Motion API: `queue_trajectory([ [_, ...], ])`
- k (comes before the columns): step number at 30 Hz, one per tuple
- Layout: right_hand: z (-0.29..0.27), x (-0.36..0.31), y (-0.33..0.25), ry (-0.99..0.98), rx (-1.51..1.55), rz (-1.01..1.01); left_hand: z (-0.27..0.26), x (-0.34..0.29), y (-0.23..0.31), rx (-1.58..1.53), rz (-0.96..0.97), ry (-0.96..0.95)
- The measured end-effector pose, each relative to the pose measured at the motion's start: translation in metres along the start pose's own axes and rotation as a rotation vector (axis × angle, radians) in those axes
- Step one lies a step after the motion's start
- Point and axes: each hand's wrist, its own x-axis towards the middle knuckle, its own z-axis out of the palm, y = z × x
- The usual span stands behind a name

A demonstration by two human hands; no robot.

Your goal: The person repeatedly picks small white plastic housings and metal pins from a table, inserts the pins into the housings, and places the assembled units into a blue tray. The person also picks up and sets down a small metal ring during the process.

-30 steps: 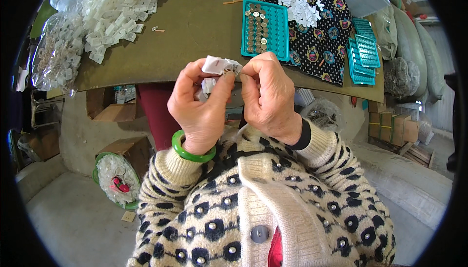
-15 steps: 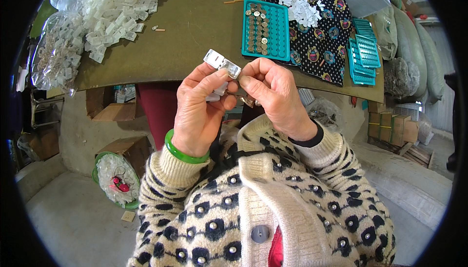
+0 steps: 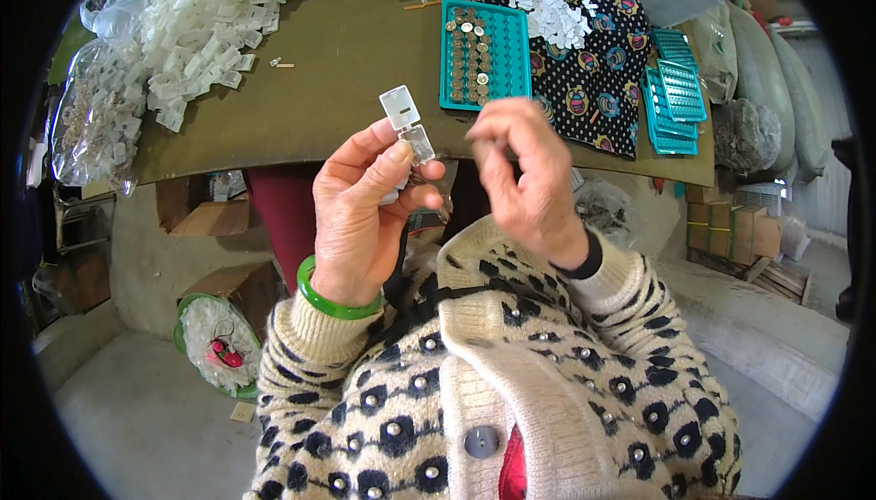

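My left hand [image 3: 365, 213], with a green bangle [image 3: 330, 299] on the wrist, holds a small white plastic case [image 3: 408, 126] hinged open, pinched between thumb and fingers. My right hand [image 3: 525, 176] hovers just to the right of it, fingers curled and apart from the case; whether it holds anything tiny I cannot tell. Beyond the hands, on the brown table [image 3: 338, 71], lies a teal tray [image 3: 484, 53] with several round button cells in rows.
A big heap of white plastic cases [image 3: 210, 16] covers the table's far left. A patterned dark cloth [image 3: 593, 53] carries small white parts and stacked teal trays [image 3: 675, 89]. Cardboard boxes [image 3: 214, 217] and a green-rimmed basket [image 3: 214, 345] sit below the table.
Both hands were working together on the case; now it is hinged open in my left hand alone and my right hand has pulled away to the right.
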Motion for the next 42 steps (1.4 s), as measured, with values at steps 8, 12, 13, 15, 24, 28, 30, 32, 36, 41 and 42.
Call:
queue_trajectory([
  [8, -0.006, 0.049, 0.05, 0.103, -0.405, -0.167, 0.005, -0.001, 0.003, 0.033, -0.074, 0.088],
  [12, 0.002, 0.067, 0.07, 0.111, -0.482, -0.15, 0.009, -0.001, 0.002, 0.095, -0.111, 0.133],
  [13, 0.005, 0.069, 0.074, 0.096, -0.524, -0.149, 0.009, -0.001, 0.002, 0.091, -0.124, 0.129],
  [15, 0.009, 0.071, 0.08, 0.04, -0.581, -0.132, 0.01, -0.001, 0.001, 0.075, -0.137, 0.15],
  [24, -0.003, 0.069, 0.087, -0.137, -0.538, -0.043, 0.004, 0.0, 0.002, 0.075, -0.142, 0.099],
  [28, -0.01, 0.066, 0.085, -0.163, -0.457, -0.043, 0.005, 0.001, 0.002, 0.06, -0.171, 0.097],
  [30, -0.012, 0.065, 0.084, -0.17, -0.468, -0.086, 0.006, 0.002, 0.002, 0.065, -0.186, 0.112],
  [32, -0.013, 0.064, 0.084, -0.174, -0.465, -0.124, 0.006, 0.003, 0.002, 0.071, -0.188, 0.107],
  [36, -0.015, 0.063, 0.084, -0.185, -0.456, -0.148, 0.004, 0.004, 0.003, 0.075, -0.173, 0.096],
  [41, -0.015, 0.076, 0.086, -0.133, -0.309, -0.1, 0.005, 0.006, 0.008, 0.061, -0.185, 0.067],
  [42, -0.013, 0.079, 0.087, -0.153, -0.334, -0.114, 0.006, 0.006, 0.007, 0.055, -0.166, 0.073],
])
